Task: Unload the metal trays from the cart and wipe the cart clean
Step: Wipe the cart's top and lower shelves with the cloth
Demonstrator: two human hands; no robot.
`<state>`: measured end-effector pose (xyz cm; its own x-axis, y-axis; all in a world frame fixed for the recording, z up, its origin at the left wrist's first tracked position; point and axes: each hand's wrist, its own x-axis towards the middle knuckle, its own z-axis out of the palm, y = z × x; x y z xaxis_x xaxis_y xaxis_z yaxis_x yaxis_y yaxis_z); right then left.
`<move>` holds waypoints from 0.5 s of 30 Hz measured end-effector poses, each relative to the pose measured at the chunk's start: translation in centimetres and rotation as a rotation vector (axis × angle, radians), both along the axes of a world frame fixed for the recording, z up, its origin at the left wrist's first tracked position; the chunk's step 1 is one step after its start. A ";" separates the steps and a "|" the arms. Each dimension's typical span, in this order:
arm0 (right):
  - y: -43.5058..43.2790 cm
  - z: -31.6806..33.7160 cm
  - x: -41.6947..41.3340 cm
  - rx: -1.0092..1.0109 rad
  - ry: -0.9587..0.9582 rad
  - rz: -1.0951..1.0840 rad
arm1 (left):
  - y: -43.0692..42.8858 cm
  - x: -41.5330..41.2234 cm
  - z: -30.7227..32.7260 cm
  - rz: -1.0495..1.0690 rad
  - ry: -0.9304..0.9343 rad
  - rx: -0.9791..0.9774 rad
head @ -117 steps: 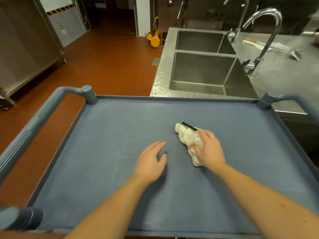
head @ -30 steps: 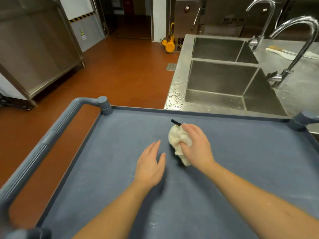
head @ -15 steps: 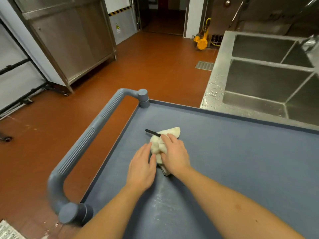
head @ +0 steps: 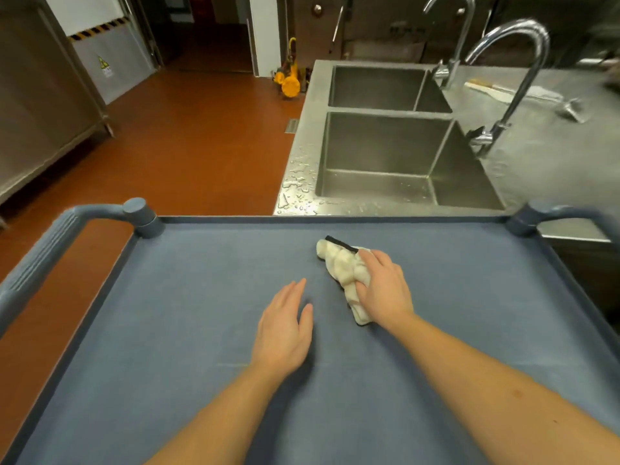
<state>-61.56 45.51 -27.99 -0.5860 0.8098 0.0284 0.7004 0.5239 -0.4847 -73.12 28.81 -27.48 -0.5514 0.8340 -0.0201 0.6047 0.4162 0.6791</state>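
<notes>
Swept back from the left-handle corner: your cloth (head: 340, 263) now sits toward 12 o'clock on the cart (head: 167, 330), and your left hand (head: 285, 327) has parted from it.

Right hand (head: 384, 292) has its fingers curled over the bunched cloth, pressing it down; left hand lies flat with fingers straight, at 7 o'clock of the cloth, holding nothing. No metal trays show on the cart top, so wiping looks like the step in hand. Judgement: work in overlapping passes from the far rim toward you, run the cloth into the rim corners, and refold to a fresh face. The wet sink (head: 379, 182) stands at 1 o'clock. Only a yellow warning triangle (head: 103, 63) at 10 o'clock shows; its print is too small to read.
</notes>
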 end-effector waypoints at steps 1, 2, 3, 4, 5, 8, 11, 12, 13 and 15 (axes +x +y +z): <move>1.3 0.0 1.7 -0.007 -0.001 -0.035 | 1.1 0.9 -0.1 -0.019 -0.005 0.001; 2.4 0.0 3.5 -0.012 0.002 -0.074 | 2.2 1.9 -0.1 -0.039 -0.008 0.004; 3.4 0.1 5.3 -0.014 0.007 -0.118 | 3.2 2.9 -0.2 -0.063 -0.008 0.006; 4.3 0.1 7.1 -0.011 0.012 -0.163 | 4.2 3.9 -0.3 -0.088 -0.007 0.005; 5.1 0.1 8.9 -0.005 0.012 -0.204 | 5.1 4.8 -0.3 -0.114 -0.007 0.007; 6.5 0.3 14.1 0.019 -0.014 -0.313 | 6.8 7.5 -0.3 -0.188 -0.002 0.016; 6.6 0.7 18.4 0.025 -0.052 -0.424 | 7.5 9.3 -0.4 -0.245 0.020 0.034; 6.1 0.9 19.8 0.013 -0.062 -0.467 | 7.4 9.9 -0.4 -0.260 0.020 0.040; 5.4 1.1 21.0 0.003 -0.068 -0.501 | 7.2 10.4 -0.4 -0.269 0.016 0.044; 3.2 1.2 22.6 -0.014 -0.061 -0.535 | 6.1 11.1 -0.4 -0.286 0.005 0.052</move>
